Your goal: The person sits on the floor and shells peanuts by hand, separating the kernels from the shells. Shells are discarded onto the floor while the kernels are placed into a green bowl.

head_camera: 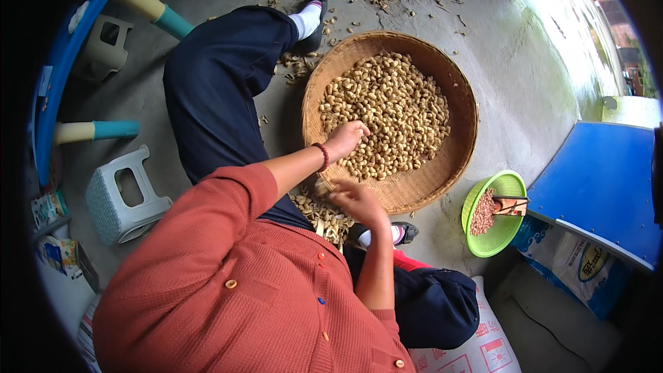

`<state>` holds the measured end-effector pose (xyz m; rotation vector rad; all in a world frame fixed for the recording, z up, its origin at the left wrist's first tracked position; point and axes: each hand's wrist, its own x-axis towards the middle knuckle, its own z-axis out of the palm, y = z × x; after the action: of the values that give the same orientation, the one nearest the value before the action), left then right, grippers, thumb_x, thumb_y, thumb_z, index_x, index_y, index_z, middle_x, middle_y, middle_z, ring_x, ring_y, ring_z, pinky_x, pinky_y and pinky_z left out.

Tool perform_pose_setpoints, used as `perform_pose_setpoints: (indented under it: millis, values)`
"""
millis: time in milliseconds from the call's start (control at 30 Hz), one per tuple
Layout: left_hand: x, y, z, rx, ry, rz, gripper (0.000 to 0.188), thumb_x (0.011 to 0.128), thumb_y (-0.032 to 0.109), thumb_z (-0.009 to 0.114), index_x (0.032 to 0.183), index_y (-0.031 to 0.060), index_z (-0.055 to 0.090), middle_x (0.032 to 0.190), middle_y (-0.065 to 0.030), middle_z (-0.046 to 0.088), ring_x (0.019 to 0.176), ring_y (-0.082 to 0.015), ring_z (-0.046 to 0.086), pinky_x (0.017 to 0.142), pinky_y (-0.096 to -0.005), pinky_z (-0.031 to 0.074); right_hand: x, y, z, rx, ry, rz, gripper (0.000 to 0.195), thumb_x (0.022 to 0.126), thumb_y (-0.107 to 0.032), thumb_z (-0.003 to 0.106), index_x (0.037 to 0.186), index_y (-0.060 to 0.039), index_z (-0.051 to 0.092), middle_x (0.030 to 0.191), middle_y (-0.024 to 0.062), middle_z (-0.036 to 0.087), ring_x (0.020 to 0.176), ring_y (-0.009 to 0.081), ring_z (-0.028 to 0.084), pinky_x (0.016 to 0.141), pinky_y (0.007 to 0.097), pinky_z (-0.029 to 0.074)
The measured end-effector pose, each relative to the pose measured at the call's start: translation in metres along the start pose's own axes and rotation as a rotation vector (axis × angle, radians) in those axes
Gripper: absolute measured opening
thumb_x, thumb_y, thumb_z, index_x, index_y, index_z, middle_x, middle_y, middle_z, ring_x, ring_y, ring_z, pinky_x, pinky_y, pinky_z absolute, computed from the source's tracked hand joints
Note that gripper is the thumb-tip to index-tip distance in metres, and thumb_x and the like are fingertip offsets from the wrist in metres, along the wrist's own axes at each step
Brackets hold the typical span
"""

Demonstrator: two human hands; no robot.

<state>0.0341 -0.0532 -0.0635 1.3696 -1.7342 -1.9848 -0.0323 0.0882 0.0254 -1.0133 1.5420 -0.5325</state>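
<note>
My left hand (350, 140), with a dark red bead bracelet at its wrist, reaches over the near left edge of the peanut heap. Its fingers are curled at the unshelled peanuts (393, 109); whether they grip one is hidden. These peanuts lie in a round woven bamboo basket (450, 176). Blurred by motion, my right hand (360, 201) hangs by the basket's near rim with its fingers spread. Just left of its fingertips is a blurred tan thing (322, 186), apparently peanut shell. Below lies a pile of empty peanut shells (323, 215), partly covered by my clothing.
Right of the basket, a green plastic colander (497, 241) holds shelled peanuts (483, 212) and a tool with a dark handle. A blue panel (601, 181) stands beyond it. Plastic stools (111, 202) stand at left. A printed white sack (466, 347) lies by my right leg.
</note>
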Motion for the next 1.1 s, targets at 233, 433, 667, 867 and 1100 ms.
perform_pose_setpoints:
  millis: [233, 433, 667, 867, 1100]
  values:
    - [0.016, -0.042, 0.043, 0.863, -0.045, 0.278, 0.019, 0.077, 0.012, 0.056, 0.093, 0.0186, 0.064, 0.077, -0.0097, 0.064, 0.072, -0.0279, 0.062, 0.062, -0.0392, 0.049, 0.005, 0.01, 0.009, -0.12, 0.246, 0.015, 0.031, 0.081, -0.023, 0.059, 0.106, -0.0054, 0.061, 0.091, 0.0172, 0.065, 0.078, 0.0266, 0.064, 0.071, 0.0349, 0.049]
    - [0.028, -0.035, 0.053, 1.095, -0.165, 0.338, 0.007, 0.08, 0.013, 0.054, 0.075, 0.0099, 0.059, 0.07, -0.0087, 0.061, 0.07, -0.0239, 0.063, 0.058, -0.0373, 0.049, 0.015, 0.038, 0.007, 0.152, 0.586, 0.134, 0.025, 0.083, -0.018, 0.056, 0.098, 0.0005, 0.064, 0.085, 0.0116, 0.066, 0.076, 0.0183, 0.063, 0.063, 0.0287, 0.048]
    - [-0.031, 0.069, 0.032, 0.435, -0.138, 0.585, 0.018, 0.081, 0.022, 0.059, 0.091, 0.009, 0.067, 0.086, -0.0087, 0.066, 0.074, -0.0211, 0.064, 0.067, -0.0304, 0.05, 0.007, 0.02, -0.018, 1.266, 0.845, 0.057, 0.026, 0.092, -0.028, 0.049, 0.093, -0.004, 0.058, 0.086, 0.0053, 0.059, 0.073, 0.0128, 0.057, 0.059, 0.0222, 0.046]
    - [-0.062, 0.079, 0.024, 0.449, -0.106, 0.723, 0.017, 0.08, 0.015, 0.058, 0.088, 0.0031, 0.066, 0.081, -0.0118, 0.065, 0.072, -0.0235, 0.063, 0.066, -0.0312, 0.049, 0.004, 0.01, -0.022, 1.361, 0.563, -0.174, 0.03, 0.094, -0.031, 0.045, 0.089, -0.0032, 0.056, 0.071, 0.0037, 0.057, 0.06, 0.0115, 0.052, 0.054, 0.023, 0.044]
    - [-0.057, 0.076, 0.021, -0.228, -0.31, 0.319, 0.015, 0.085, 0.013, 0.058, 0.082, 0.0015, 0.067, 0.069, -0.0023, 0.064, 0.062, -0.0102, 0.06, 0.057, -0.0212, 0.047, -0.001, 0.0, -0.022, 1.529, 0.55, -0.113, 0.019, 0.09, -0.021, 0.052, 0.092, -0.0024, 0.057, 0.075, 0.0046, 0.06, 0.062, 0.0121, 0.055, 0.057, 0.0209, 0.046]
